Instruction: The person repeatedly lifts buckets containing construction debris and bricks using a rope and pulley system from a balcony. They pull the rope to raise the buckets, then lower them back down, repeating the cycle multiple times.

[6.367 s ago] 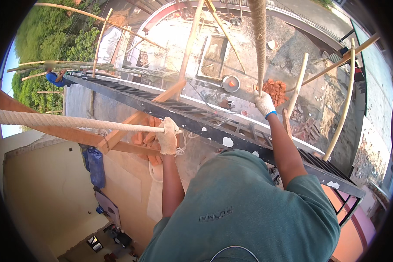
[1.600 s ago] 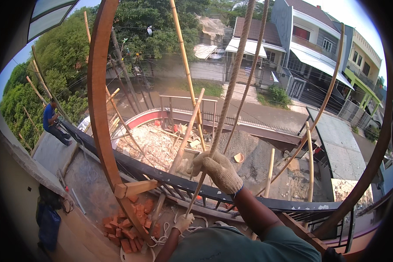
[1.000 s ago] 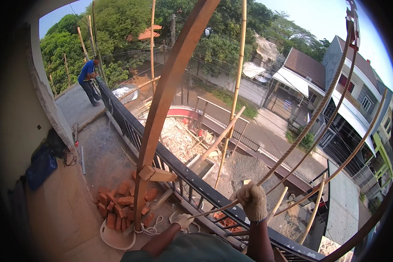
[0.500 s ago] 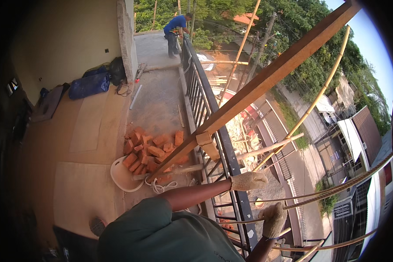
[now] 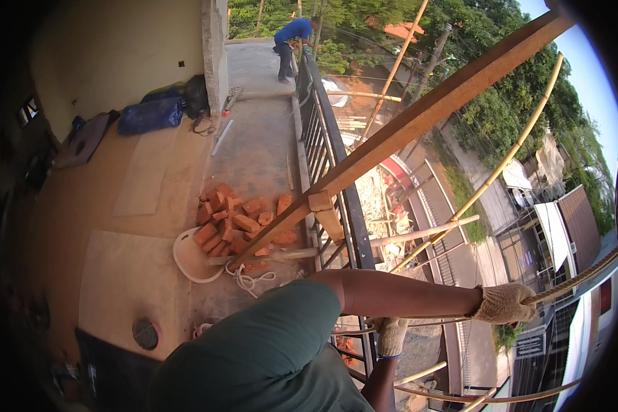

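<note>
Out beyond the railing, my left hand (image 5: 507,303), in a knitted work glove, closes around a thick twisted rope (image 5: 577,276). The rope rises from this fist toward the far right. My right hand (image 5: 391,336), gloved the same way and closer to my body at the railing, is closed on the rope too. A thinner-looking stretch runs between the two hands, and more rope trails left from the right one. My left forearm crosses above the black metal railing (image 5: 353,223). A lower rope line (image 5: 487,398) curves below my hands.
A slanted wooden beam (image 5: 419,123) crosses the railing. Broken red bricks (image 5: 244,223) are heaped beside a pale basin (image 5: 193,257), with white cord (image 5: 250,280) near the beam's foot. A person in blue (image 5: 294,38) leans at the far railing. Bamboo poles (image 5: 508,165) stand outside above a drop.
My left hand has gone from a fist off the rope to a grip farther out along it. The right hand has drawn back left toward the railing with the rope. The view has shifted slightly.
</note>
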`<state>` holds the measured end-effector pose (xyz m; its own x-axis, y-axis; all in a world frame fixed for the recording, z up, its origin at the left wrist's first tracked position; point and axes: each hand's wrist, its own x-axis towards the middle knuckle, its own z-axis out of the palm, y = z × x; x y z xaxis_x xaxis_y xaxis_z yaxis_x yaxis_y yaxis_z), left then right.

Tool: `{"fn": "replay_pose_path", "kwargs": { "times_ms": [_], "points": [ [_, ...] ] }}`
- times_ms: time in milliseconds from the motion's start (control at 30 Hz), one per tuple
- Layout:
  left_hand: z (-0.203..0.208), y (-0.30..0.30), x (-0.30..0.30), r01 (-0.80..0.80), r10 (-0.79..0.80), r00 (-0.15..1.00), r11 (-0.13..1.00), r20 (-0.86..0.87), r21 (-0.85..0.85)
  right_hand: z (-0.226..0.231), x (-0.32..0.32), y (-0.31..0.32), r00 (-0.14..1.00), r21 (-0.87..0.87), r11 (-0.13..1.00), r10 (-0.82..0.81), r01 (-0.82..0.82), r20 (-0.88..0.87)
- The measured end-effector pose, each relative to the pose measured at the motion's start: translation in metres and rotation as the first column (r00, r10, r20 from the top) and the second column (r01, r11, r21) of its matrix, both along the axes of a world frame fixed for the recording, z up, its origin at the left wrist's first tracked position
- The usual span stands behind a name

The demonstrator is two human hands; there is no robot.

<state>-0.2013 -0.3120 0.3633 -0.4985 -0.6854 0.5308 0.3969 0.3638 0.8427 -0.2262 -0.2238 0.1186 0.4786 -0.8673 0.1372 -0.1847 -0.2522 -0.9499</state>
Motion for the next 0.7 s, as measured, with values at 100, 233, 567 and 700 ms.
{"fn": "replay_pose_path", "kwargs": {
  "times_ms": [100, 233, 567, 700],
  "points": [
    [-0.004, 0.018, 0.011, 0.018, -0.021, 0.999, 0.996, 0.032, 0.093, -0.040, -0.027, -0.016, 0.974, -0.257, 0.966, -0.095, 0.040, -0.207],
    [-0.047, 0.021, 0.020, -0.037, 0.018, 0.986, 0.993, 0.163, 0.115, -0.031, -0.024, -0.005, 0.978, -0.073, 0.991, -0.123, 0.112, -0.171],
    [-0.175, 0.070, 0.082, -0.317, 0.341, 0.900, 0.940, 0.270, -0.129, 0.095, -0.129, -0.061, 0.933, 0.124, 0.970, -0.235, 0.208, 0.272],
    [-0.202, 0.096, 0.096, -0.328, 0.305, 0.820, 0.944, 0.484, -0.038, 0.211, -0.133, -0.073, 0.802, -0.159, 0.986, 0.053, 0.052, 0.595]
  ]
}}
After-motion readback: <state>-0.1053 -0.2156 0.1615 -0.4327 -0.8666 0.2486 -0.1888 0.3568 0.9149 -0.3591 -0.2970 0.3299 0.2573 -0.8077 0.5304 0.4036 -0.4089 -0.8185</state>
